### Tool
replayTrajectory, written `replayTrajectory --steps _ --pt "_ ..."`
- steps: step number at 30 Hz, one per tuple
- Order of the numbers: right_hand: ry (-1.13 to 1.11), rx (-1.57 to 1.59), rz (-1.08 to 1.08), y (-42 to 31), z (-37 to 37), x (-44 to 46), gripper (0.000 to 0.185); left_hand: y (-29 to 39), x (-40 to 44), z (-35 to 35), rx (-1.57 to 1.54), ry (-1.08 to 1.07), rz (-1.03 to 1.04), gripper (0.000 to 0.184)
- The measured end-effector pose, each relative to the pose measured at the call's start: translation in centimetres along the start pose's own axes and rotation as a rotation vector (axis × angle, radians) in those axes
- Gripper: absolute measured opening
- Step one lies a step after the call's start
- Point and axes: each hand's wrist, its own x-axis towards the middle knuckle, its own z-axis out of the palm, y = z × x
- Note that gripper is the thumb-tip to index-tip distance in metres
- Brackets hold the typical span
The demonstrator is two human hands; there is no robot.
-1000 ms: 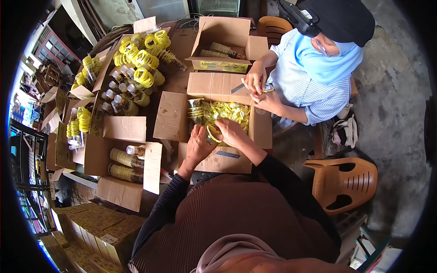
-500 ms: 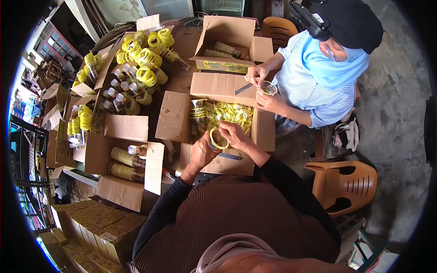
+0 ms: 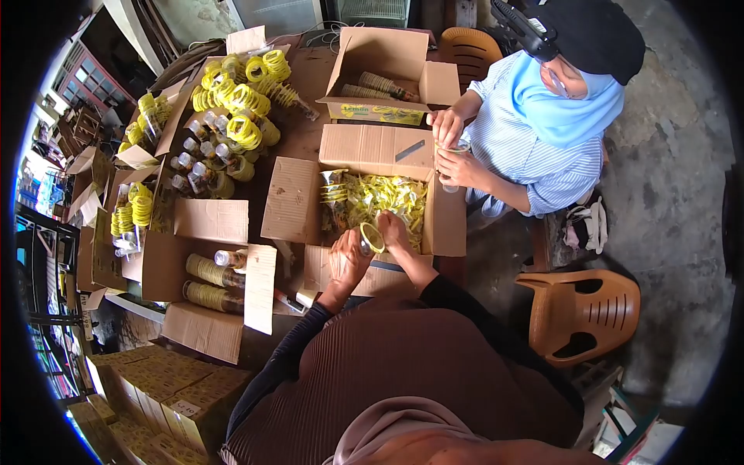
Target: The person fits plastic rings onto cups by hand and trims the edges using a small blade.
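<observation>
My left hand (image 3: 349, 260) is wrapped around a clear plastic cup with a yellow rim (image 3: 372, 237), which is tilted with its mouth toward my right hand. Just to the right of that rim is my right hand (image 3: 394, 232), its fingers curled closed; whatever is in them is hidden. Both hands are over the near side of an open cardboard box (image 3: 293, 203) full of small yellow packets (image 3: 385, 198). A strip of dark-and-yellow sachets (image 3: 334, 192) lies along the box's left side.
Across the box's right corner, a co-worker's hands (image 3: 457, 159) hold another clear cup. Stacks of yellow-rimmed cups (image 3: 246, 97) fill the back left. A box with stacked cups (image 3: 209, 325) stands at left, another box (image 3: 380, 54) behind. An orange chair (image 3: 585, 314) is at right.
My right hand has come away from the cup's rim, slightly up and right. The cup has tilted toward it. The co-worker's cup has turned, with a hand now over its top.
</observation>
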Motion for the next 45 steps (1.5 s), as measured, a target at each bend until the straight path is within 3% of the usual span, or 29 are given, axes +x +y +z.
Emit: replayTrajectory --steps 1,2,3,6,10,12,14,15,16,18,20,22,24,28,31,33,36,38,41,45 --pt "0.277 -0.34 -0.147 6.1 1.4 1.7 0.029 0.1 -0.1 -0.4 -0.001 0.001 0.001 0.044" --pt "0.243 -0.071 0.357 7.5 0.1 3.0 0.033 0.4 -0.1 -1.0 -0.007 0.052 0.024 0.046" --pt "0.266 -0.171 0.106 7.4 -2.4 2.8 0.034 0.4 -0.2 -1.5 -0.01 0.101 0.045 0.048" --pt "-0.027 -0.313 0.125 4.5 -6.5 3.0 0.035 -0.4 -0.5 -2.0 -0.199 0.194 0.049 0.052" --pt "-0.066 -0.421 0.033 0.2 -7.1 1.5 0.028 -1.9 -0.7 -1.2 -0.301 0.212 0.037 0.068" --pt "-0.116 -0.61 -0.031 -0.3 -6.8 1.4 0.03 -2.5 -0.8 -1.4 -0.283 0.169 0.038 0.073" --pt "-0.137 -0.68 0.033 -1.2 -6.8 0.7 0.023 -2.1 0.1 -2.5 -0.241 -0.001 -0.087 0.095" --pt "-0.065 -0.635 -0.127 -1.0 -6.7 0.3 0.021 -1.8 0.5 -2.8 -0.218 0.047 -0.018 0.084" --pt "0.008 -0.587 -0.287 -0.9 -6.7 0.1 0.02 -1.6 1.0 -3.1 -0.218 0.05 -0.016 0.084" --pt "-0.018 -0.429 -0.321 -1.7 -6.5 0.4 0.019 -1.0 1.7 -3.7 -0.214 0.046 0.004 0.066" --pt "-0.045 -0.27 -0.351 -4.3 -6.3 0.2 0.02 -0.5 2.1 -4.0 -0.224 0.023 0.001 0.065" --pt "-0.293 0.023 -0.07 -7.3 -6.3 -0.4 0.024 -0.5 2.1 -4.0 -0.194 -0.052 0.017 0.063" --pt "-0.311 0.16 -0.108 -7.9 -5.5 -0.8 0.026 -0.3 2.2 -3.6 -0.191 -0.058 0.055 0.063" --pt "-0.236 0.705 0.289 -7.3 -5.5 0.4 0.015 0.6 2.3 -3.0 -0.189 0.075 0.102 0.065" --pt "-0.203 0.518 0.27 -4.0 -5.8 1.3 0.018 1.0 2.3 -3.1 -0.186 0.099 0.036 0.064" --pt "-0.066 -0.249 -0.36 -2.2 -6.2 0.8 0.027 0.8 2.1 -2.9 -0.407 0.047 -0.141 0.063" --pt "-0.071 -0.304 -0.202 -2.1 -6.7 -0.2 0.033 0.1 1.6 -2.4 -0.552 -0.018 -0.32 0.062" --pt "-0.08 -0.226 -0.159 -1.7 -6.6 -0.4 0.025 -0.2 1.4 -1.8 -0.643 0.012 -0.332 0.064" --pt "-0.158 -0.341 -0.321 0.2 -6.2 -0.4 0.02 -0.5 1.1 -1.3 -0.759 0.037 -0.34 0.067" --pt "-0.13 -0.296 -0.414 -6.2 -6.2 -2.5 0.015 -0.1 1.0 -1.6 -0.797 -0.005 -0.42 0.072"
